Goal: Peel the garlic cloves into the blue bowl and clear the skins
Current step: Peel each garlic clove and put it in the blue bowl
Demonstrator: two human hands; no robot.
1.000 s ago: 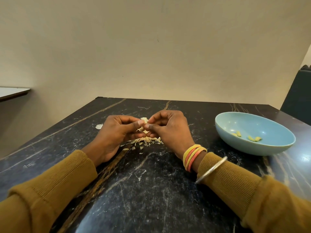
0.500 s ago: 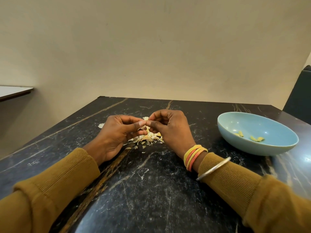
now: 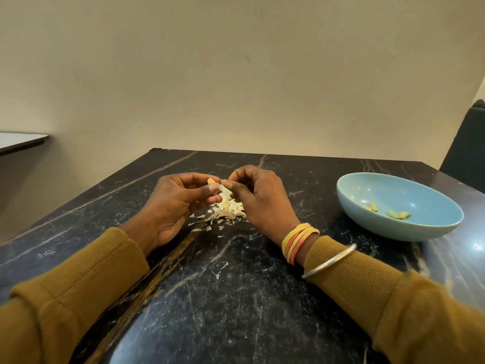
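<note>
Status: peeling under way, mid-table. Left hand [image 3: 178, 203] pinches the garlic clove [image 3: 213, 182] between thumb and fingertips, with the clove's pale yellow tip showing above them. Right hand [image 3: 258, 198] pinches a strip of skin [image 3: 225, 190] on the clove's right side, thumb against forefinger, other fingers curled in. The hands almost touch. My read: left anchors, right strips.

Both work directly over the skin pile [image 3: 228, 214], which lies on the table [image 3: 236, 285] between the hands. Probably held there so scraps drop into one heap and are easier to clear later. A few flakes lie scattered near and left of the pile.

Blue bowl [image 3: 380, 227] stands to the right, well apart from the hands, on the right arm's side. A few peeled cloves [image 3: 399, 214] lie in its bottom. The layout makes sense: product right, waste centre, no mixing.

Fingers hide most of the clove, so I can't tell how much skin it carries. I also can't tell whether unpeeled cloves sit in the pile.

Judgement: task partway, skins not yet cleared. Risk: light flakes stick to fingers and ride into the bowl with the clove.
</note>
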